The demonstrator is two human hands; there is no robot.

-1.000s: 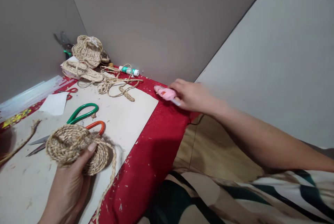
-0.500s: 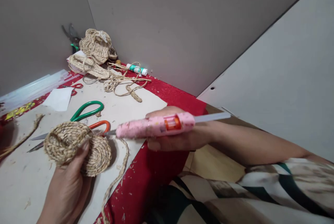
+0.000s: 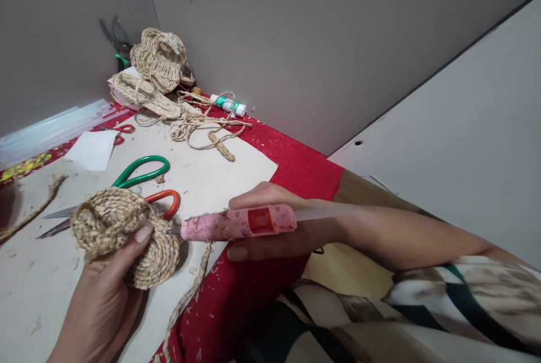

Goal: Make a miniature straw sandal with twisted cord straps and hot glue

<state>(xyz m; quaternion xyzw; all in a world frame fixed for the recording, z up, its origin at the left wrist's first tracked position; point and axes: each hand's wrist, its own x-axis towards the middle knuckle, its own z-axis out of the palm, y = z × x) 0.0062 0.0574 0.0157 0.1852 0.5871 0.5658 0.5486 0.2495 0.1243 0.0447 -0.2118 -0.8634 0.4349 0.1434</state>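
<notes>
A coiled piece of braided straw rope (image 3: 158, 259), shaped as a flat disc with a raised cup part, is pinched in my left hand (image 3: 105, 295), thumb on top. My right hand (image 3: 270, 247) grips a pink hot glue gun (image 3: 220, 225) with a clear glue stick out of its back. The gun's metal nozzle (image 3: 172, 231) is at the right edge of the coiled piece; whether it touches, I cannot tell. From the piece a loose braided tail (image 3: 192, 290) hangs down to the right. Scissors with green and orange handles (image 3: 141, 171) lie partly hidden behind it.
Woven straw pieces (image 3: 158, 61) and tangled cord (image 3: 203, 129) lie at the back corner, beside a glue stick tube (image 3: 228, 105). Clear glue sticks (image 3: 54, 126), small red scissors (image 3: 122, 131), pliers (image 3: 116, 41) and white paper (image 3: 93, 150) are at the left. Grey panels (image 3: 296, 41) rise behind.
My right hand has brought the glue gun left and slightly down, so its nozzle is now at the coiled piece's edge. My left hand keeps its hold; the view has shifted slightly.
</notes>
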